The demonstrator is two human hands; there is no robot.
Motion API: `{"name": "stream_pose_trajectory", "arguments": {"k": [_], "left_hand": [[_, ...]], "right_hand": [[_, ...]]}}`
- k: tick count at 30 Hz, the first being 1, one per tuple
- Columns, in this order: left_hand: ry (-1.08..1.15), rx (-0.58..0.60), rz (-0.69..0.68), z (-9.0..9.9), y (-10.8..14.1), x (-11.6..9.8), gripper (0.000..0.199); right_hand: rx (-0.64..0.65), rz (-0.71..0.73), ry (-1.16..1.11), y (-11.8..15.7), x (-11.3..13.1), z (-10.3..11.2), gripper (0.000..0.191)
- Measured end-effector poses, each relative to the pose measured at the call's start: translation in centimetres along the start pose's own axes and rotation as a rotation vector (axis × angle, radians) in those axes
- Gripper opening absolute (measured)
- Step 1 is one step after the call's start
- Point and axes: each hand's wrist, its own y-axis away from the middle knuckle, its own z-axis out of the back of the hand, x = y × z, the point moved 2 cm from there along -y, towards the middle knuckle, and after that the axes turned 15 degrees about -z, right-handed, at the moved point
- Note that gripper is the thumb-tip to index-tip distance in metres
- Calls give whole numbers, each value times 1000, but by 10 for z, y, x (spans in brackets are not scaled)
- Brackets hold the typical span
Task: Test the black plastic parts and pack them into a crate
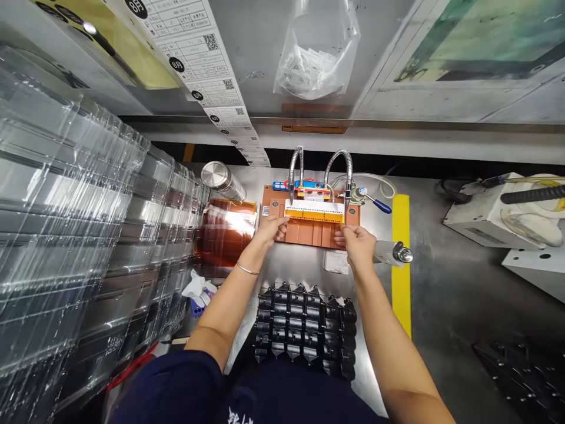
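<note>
A white and orange strip (314,215) lies across a copper-brown fixture plate (311,235) at the centre of the bench. My left hand (270,228) has its thumb and fingers pinched at the strip's left end. At the right end, the fingers of my right hand (356,240) are pressed together near the strip's corner; what is between them is too small to make out. Two curved metal hoses (342,154) reach down to the strip from behind.
Black moulded parts (304,324) stand in rows close to my body. Stacked clear trays (66,235) fill the left. Behind the fixture's left side is a metal canister (223,179), with a copper-coloured film roll (227,232) below. A silver bottle (392,252) lies right.
</note>
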Motion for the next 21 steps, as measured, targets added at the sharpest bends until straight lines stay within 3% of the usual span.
{"name": "stream_pose_trajectory", "arguments": {"k": [21], "left_hand": [[-53, -54, -24, -3, -5, -5, 22]], "right_hand": [[-24, -7, 43, -5, 7, -4, 13]]}}
